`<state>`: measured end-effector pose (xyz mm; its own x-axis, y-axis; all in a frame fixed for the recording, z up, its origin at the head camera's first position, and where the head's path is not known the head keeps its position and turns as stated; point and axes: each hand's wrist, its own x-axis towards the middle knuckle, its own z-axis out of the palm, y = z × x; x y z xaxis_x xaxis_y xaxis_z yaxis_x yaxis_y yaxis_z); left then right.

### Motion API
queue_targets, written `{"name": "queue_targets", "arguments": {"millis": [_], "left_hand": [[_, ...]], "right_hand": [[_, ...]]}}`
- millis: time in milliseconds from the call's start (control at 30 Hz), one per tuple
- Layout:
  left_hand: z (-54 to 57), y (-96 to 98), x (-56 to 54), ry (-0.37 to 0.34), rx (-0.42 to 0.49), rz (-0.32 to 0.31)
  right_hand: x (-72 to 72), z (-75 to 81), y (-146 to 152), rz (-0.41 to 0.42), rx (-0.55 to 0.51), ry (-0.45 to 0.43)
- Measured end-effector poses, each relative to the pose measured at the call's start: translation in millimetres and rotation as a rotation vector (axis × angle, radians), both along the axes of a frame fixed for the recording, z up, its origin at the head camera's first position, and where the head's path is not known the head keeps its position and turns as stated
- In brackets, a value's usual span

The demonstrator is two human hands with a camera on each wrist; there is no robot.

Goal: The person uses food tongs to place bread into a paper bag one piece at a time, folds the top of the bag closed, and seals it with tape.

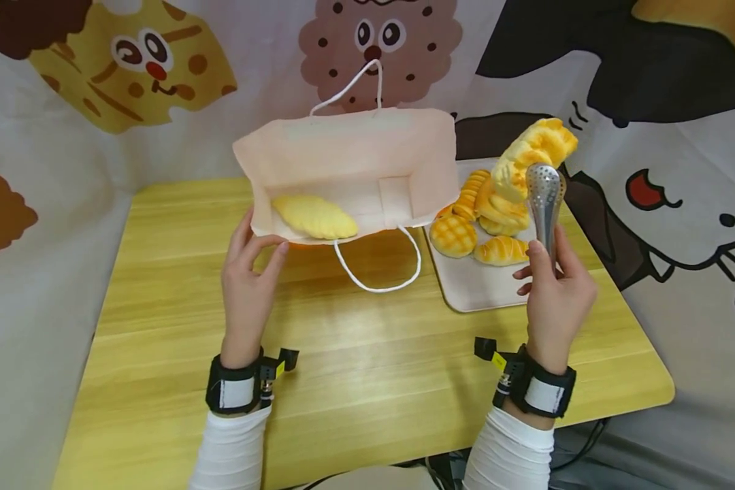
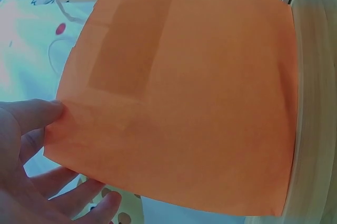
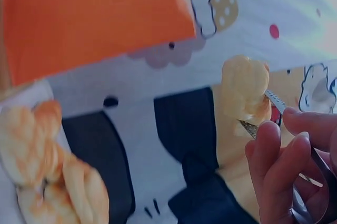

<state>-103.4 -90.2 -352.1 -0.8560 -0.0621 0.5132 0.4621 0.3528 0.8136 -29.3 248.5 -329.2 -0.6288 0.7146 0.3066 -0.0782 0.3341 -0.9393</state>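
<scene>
An orange paper bag [image 2: 210, 103] stands on the table, its pale inside facing up in the head view. One yellow bread roll [image 1: 315, 216] lies inside it. My left hand [image 1: 249, 272] holds the bag at its near left corner, thumb on the front face and fingers around the side. In my right hand [image 1: 557, 299] are metal tongs [image 1: 545, 197], gripped along the arms. Their perforated tips clasp a golden bread [image 1: 533, 153], raised over the far part of the white tray [image 1: 465, 292], to the right of the bag.
On the tray sit several breads, among them a round grid-topped bun [image 1: 453, 236], a small striped roll [image 1: 501, 251] and a twisted loaf [image 1: 502, 212]. White cord handles [image 1: 376, 290] loop from the bag's rims. A printed curtain [image 1: 55, 272] surrounds the wooden table [image 1: 367, 381].
</scene>
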Motion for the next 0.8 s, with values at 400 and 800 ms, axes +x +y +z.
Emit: {"name": "queue_targets", "arguments": {"millis": [400,800], "left_hand": [[2.0,-0.5,2.4,-0.002,0.008,0.012],[2.4,-0.7,3.3,-0.020,0.006,0.010]], "right_hand": [[-13.2,11.1,-47,0.165,0.093,0.010],[-25.9,-13.6,-62,0.284,0.208,-0.034]]}}
